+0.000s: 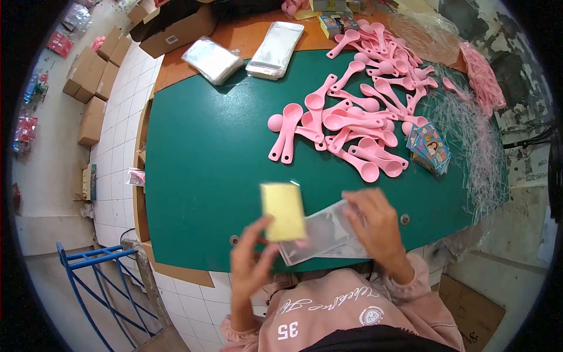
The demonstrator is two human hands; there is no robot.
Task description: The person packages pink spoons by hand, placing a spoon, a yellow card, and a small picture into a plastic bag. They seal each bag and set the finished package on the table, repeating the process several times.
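My left hand (pixel 253 261) grips a pale yellow card (pixel 282 211) by its lower left edge, thumb and fingers pinched, slightly blurred by motion. To the right of the card lies a clear plastic bag (pixel 325 232) close to the table's front edge. My right hand (pixel 373 226) is closed over the bag's upper right end, its fingertips curled on the plastic. The card's lower right corner overlaps the bag in this view. Ahead of both hands spreads a pile of pink measuring spoons (pixel 355 120) with round bowls and holed handles.
Printed picture cards (pixel 429 148) lie fanned at the right beside tangled clear plastic strands (pixel 478 135). Two stacks of clear bags, a left stack (pixel 212 60) and a right stack (pixel 275 50), sit at the back. A cardboard box (pixel 176 32) stands behind. A blue metal trolley (pixel 97 255) is on the left.
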